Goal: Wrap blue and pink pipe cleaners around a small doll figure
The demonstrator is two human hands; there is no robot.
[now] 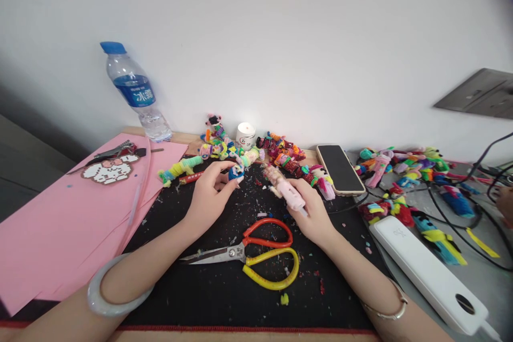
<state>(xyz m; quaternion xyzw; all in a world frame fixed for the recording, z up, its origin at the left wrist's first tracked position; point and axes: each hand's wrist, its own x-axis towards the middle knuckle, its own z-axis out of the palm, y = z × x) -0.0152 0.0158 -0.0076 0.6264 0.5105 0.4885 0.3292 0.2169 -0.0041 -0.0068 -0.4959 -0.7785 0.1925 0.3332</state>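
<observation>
blue fuzzy piece (236, 172) is sitting in fingertip pinch of left hand (210, 192); right hand (315, 214) is clasping pink tool (289, 195) by near end.

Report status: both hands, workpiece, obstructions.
Left hand: pinching blue-and-white fuzzy piece. Right hand: gripping pink glue gun. Scissors lying between forearms on black mat.

I see soft, diffuse light, strongest on the wall (280, 69) beyond the table's (240, 336) far edge and fading leftward. The wide lens skews the socket (476, 92), and darkness cuts my view's top right corner. Over the mat (328, 304), the pink figure (289, 193) in the right hand (315, 214) looks slightly smeared.
</observation>
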